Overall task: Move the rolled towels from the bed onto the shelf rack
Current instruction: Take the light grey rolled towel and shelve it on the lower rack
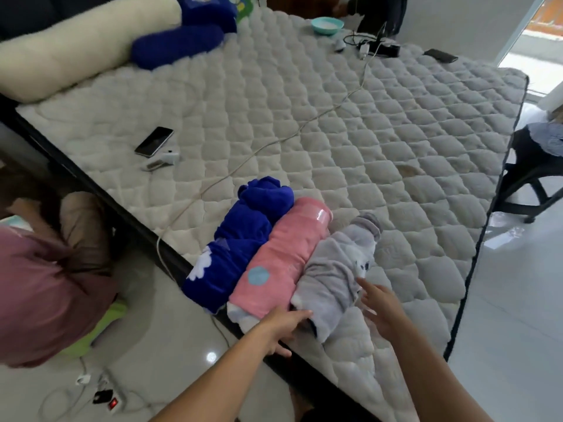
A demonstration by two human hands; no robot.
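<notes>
1. Rolled towels: three lie side by side, each touching its neighbour, at the near edge of the bed [304,123]: one blue towel [240,242], one pink towel [280,260], one grey towel [335,269]. Strips of clear tape show on the pink and blue rolls.
2. Left hand [281,327]: fingers extended and relaxed, tips touching the near end of the grey roll where it meets the pink one. Nothing is gripped.
3. Right hand [380,309]: fingers spread and straight, index tip at the right flank of the grey roll. Nothing is gripped.
4. Step in hand, as judged: taking up the grey towel between both hands.
5. Recommended practice: bracket the roll from both sides and squeeze evenly so it does not unroll. The grey roll looks looser than the others, and its near end hangs open. Lift it straight up so the pink roll is not dragged off the edge.
6. Shelf rack: not in view.
7. Other items counted on the bed: two phones, one near the left side [154,141] and one at the far right [440,55]; one teal bowl [327,25]; one white cable [304,123] running across the quilt.
8. A second person in a pink garment [39,287] crouches on the floor at left.
</notes>
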